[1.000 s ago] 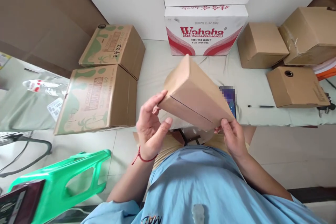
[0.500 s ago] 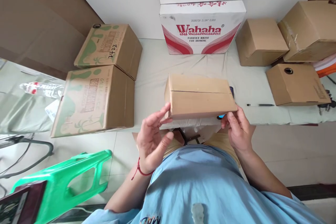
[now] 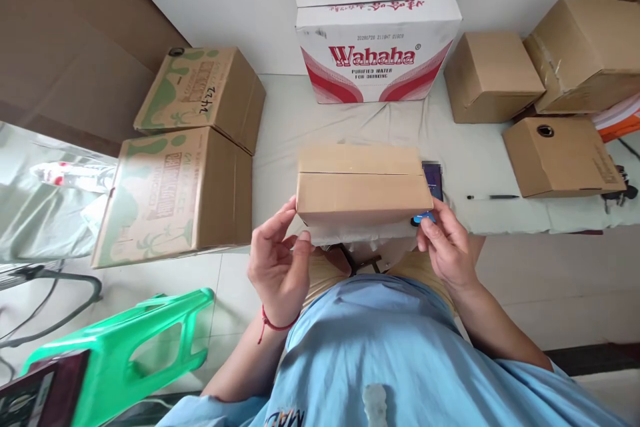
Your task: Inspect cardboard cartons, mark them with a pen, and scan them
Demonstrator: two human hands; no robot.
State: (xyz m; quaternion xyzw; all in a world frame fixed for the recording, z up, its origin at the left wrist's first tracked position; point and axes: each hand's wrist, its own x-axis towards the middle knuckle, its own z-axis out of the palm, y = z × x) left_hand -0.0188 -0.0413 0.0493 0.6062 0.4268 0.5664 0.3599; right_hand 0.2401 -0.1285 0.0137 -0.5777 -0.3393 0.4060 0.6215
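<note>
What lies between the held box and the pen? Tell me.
In the head view, the phone, then cloth, lie between the held box and the pen.

An indoor, storeroom-like workspace: cardboard cartons (image 3: 155, 187) are lining a cloth-covered desk (image 3: 285, 117) at ten and two o'clock, white panels (image 3: 220, 13) are standing at twelve, and a green stool (image 3: 107, 340) is resting on tiles (image 3: 235, 297) at eight.

Stretches left to right as a pale, cloth-covered table (image 3: 280, 117). Carries 2 green-printed cartons (image 3: 150, 193) at left, a white Wahaha carton (image 3: 375, 53) at the far middle, and 3 brown boxes (image 3: 555, 160) at right. Bears also, nearer, a dark phone (image 3: 433, 180) and, to its right, a slim pen (image 3: 493, 197).
</note>
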